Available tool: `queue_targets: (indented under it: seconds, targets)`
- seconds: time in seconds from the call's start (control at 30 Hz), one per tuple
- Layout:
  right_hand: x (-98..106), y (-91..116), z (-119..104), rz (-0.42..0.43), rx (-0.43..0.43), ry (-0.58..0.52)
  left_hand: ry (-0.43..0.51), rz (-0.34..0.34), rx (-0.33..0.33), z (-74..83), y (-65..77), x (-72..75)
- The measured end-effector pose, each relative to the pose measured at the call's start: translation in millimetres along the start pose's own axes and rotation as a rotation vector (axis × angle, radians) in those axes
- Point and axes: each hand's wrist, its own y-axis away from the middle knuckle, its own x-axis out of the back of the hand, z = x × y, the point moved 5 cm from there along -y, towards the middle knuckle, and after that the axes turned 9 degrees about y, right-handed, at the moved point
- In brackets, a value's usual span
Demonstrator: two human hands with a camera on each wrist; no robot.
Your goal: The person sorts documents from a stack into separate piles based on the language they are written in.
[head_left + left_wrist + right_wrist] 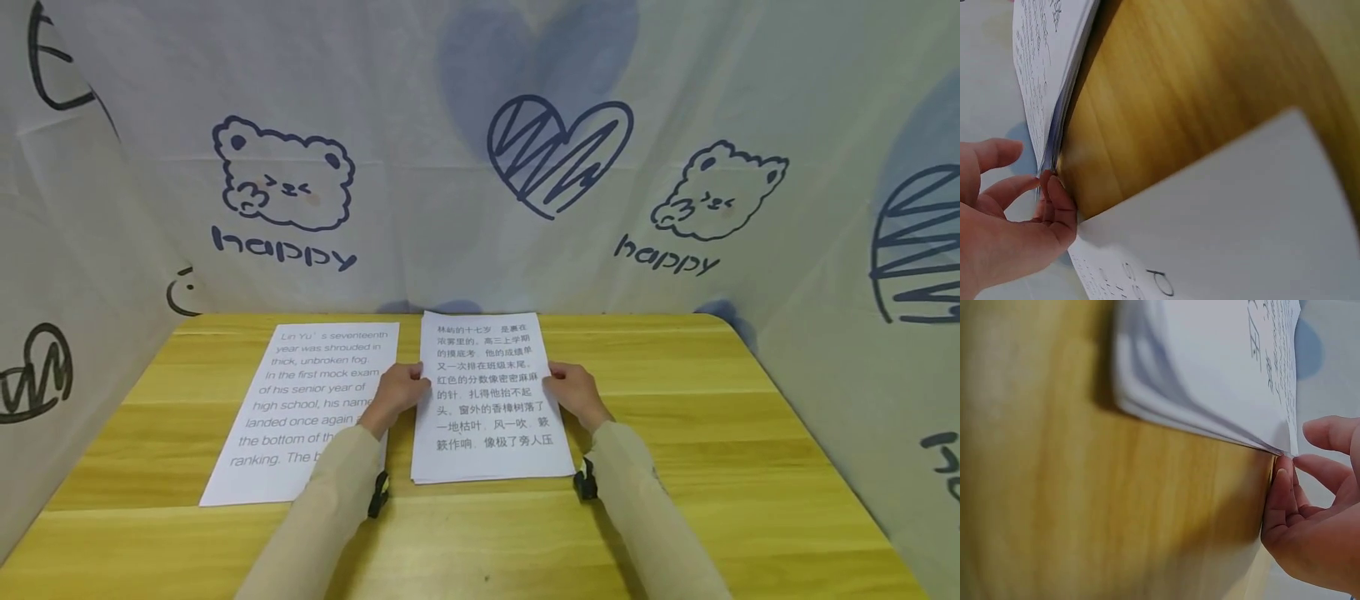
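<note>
A stack of white paper sheets (487, 462), its top page printed with Chinese text, lies in the middle of the table in the head view. At its left edge, my left hand (397, 393) grips the stack with bent fingers; the left wrist view shows the thumb (1000, 153) raised off the paper. My right hand (576, 393) grips the opposite edge. In the right wrist view its curled fingers (1282, 494) meet the rim of the stack, and the thumb stands apart. Small gaps show between the sheets there.
A page with English text (300, 400) lies left of the stack, partly covered by my left hand and sleeve. Beneath is a yellow wooden table (712, 467). White cloth (420, 208) with bear and heart drawings hangs behind the table and along both sides.
</note>
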Motion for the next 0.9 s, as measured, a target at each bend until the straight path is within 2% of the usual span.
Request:
queue_targets:
  seconds: [0.27, 0.47, 0.63, 0.9]
  targets:
    - [1.2, -0.8, 2.0, -0.002, -0.005, -0.021, -0.024, 0.058, -0.037, -0.1, -2.8, -2.6]
    - [3.1, -3.9, 3.2, 0.031, -0.014, -0.07, -0.047, 0.129, -0.059, 4.6, -1.8, -2.5]
    - [4.9, -1.0, -1.9, 0.064, 0.0, -0.089, 0.011, 0.141, -0.043, 8.7, 2.0, -2.1]
    - [6.2, 1.5, -11.7, 0.077, 0.017, -0.083, 0.079, 0.167, -0.069, 9.0, 4.1, 2.6]
